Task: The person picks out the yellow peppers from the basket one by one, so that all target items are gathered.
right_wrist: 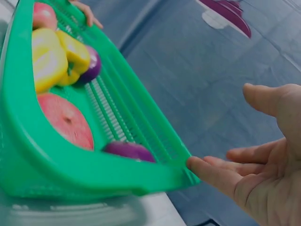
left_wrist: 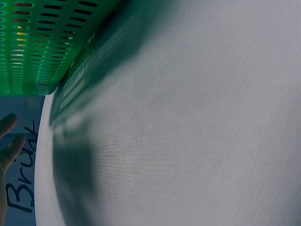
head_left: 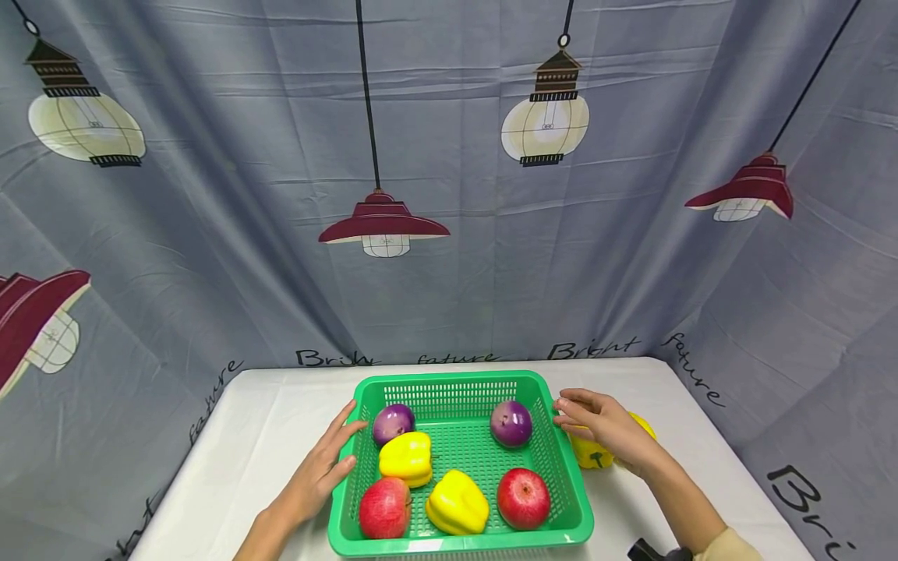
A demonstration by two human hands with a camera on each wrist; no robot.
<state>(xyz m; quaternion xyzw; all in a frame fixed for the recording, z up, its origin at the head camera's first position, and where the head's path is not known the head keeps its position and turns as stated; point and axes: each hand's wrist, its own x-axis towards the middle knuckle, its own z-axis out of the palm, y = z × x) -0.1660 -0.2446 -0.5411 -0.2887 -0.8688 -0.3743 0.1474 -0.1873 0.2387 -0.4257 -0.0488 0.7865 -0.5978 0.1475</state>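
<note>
A green plastic basket (head_left: 449, 444) stands before me with two red onions, two yellow bell peppers and two red apples in it. My left hand (head_left: 313, 477) is at its left side, fingers spread, fingertips right at the rim. On the opposite side, my right hand (head_left: 606, 428) has its fingertips at the right rim near the far corner; in the right wrist view, a finger of the right hand (right_wrist: 263, 183) meets that corner while the thumb stands apart. One onion (head_left: 510, 424) lies nearest the right hand, the other onion (head_left: 394, 425) nearest the left.
Outside the basket on the right, a yellow bell pepper (head_left: 592, 454) is partly hidden by the right hand and forearm. A white cloth (head_left: 266, 421) covers the table. Behind it hangs a grey-blue curtain (head_left: 449, 304) printed with lamps. A dark object (head_left: 655, 552) sits by the right sleeve.
</note>
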